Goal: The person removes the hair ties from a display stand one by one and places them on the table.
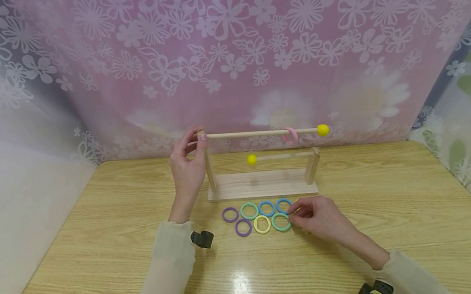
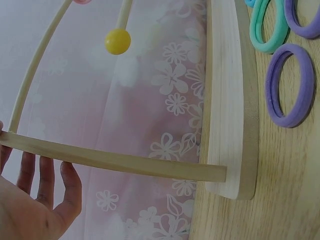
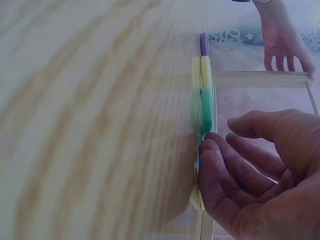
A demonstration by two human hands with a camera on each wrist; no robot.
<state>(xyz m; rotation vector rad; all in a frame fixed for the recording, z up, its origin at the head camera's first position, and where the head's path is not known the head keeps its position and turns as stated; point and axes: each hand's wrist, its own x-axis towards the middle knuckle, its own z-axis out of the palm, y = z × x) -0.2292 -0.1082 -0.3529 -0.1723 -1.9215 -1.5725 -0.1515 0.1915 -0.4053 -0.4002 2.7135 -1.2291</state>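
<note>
My left hand point(image 1: 188, 164) grips the top of the tall post point(image 2: 110, 159) of a wooden stand point(image 1: 261, 185), thumb in front and fingers behind. From that post runs a long rod point(image 1: 251, 134) with a yellow ball point(image 1: 323, 130) on its end. A pink ring point(image 1: 295, 135) hangs on this rod. My right hand point(image 1: 319, 217), fingers bent, has its fingertips at the right edge of the loose rings, beside a blue ring point(image 1: 283, 199) and a green ring point(image 1: 282, 230). Something yellow point(image 3: 196, 200) shows under its fingers; I cannot tell whether they pinch a ring.
Two purple rings point(image 1: 243, 235), another green ring point(image 1: 248, 203), another blue ring point(image 1: 265, 202) and a yellow ring point(image 1: 263, 232) lie in rows before the stand. A shorter rod point(image 1: 284, 156) with a yellow ball point(image 1: 252, 159) points left from the right post. Flowered cloth point(image 1: 227, 70) hangs behind the table.
</note>
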